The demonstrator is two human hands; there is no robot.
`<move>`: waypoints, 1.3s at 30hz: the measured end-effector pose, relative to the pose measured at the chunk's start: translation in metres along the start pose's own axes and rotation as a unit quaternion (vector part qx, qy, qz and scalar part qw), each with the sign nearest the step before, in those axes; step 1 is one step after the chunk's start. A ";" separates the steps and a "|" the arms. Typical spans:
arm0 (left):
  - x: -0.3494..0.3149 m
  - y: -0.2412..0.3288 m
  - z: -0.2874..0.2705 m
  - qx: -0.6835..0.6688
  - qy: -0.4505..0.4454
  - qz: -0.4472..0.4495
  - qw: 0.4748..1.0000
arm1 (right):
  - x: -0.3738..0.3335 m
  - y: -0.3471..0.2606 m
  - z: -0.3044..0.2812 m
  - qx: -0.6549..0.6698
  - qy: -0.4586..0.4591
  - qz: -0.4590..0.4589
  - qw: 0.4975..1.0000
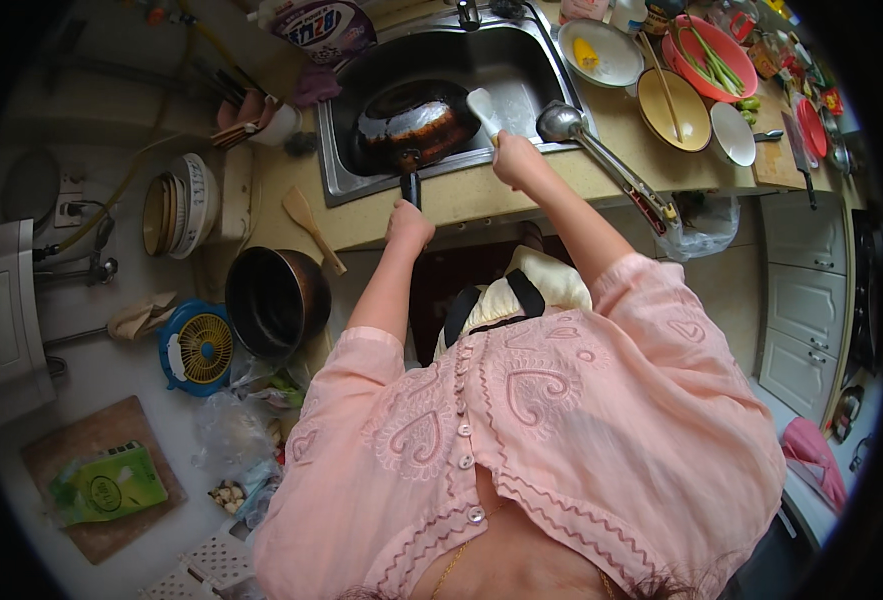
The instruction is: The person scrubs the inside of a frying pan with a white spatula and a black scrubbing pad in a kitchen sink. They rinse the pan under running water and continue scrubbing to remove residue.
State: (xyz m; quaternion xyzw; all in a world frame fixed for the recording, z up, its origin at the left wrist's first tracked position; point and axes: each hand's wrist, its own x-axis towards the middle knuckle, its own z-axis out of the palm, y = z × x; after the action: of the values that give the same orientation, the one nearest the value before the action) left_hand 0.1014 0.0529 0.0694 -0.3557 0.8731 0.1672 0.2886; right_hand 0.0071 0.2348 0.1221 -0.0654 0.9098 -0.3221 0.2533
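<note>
A dark frying pan (416,120) with a brown, scorched-looking outside lies tilted in the metal sink (333,165), its underside largely facing up. My left hand (410,226) is closed around the pan's black handle at the counter's front edge. In my right hand (517,162) is a white paddle-shaped utensil (482,108), gripped low and pointing over the sink beside the pan. The gap between utensil and pan is hard to judge. Just right of this hand, a metal ladle (560,122) rests over the sink's rim, its long handle reaching past the counter edge.
A wooden spatula (307,220) and a deep dark pot (277,300) are at left. On the right stand a white plate (616,58), a yellow bowl (673,130) with chopsticks, a pink basin (676,50) of green vegetables and a knife (799,160) overhanging the counter.
</note>
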 end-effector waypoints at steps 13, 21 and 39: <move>-0.018 0.028 0.010 -0.080 0.036 0.016 0.996 | -0.013 0.001 0.001 -0.001 -0.029 0.011 1.000; -0.014 0.036 0.018 -0.067 0.036 0.026 0.997 | 0.033 0.042 0.034 0.030 -0.033 0.027 0.999; -0.010 0.025 0.014 -0.060 0.020 -0.010 0.998 | 0.003 0.027 -0.032 0.096 -0.061 0.000 0.994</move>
State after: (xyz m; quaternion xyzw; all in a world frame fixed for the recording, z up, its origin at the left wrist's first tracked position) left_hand 0.0941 0.0824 0.0673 -0.3843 0.8635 0.2094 0.2505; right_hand -0.0101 0.2728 0.1253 -0.0604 0.8578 -0.4031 0.3132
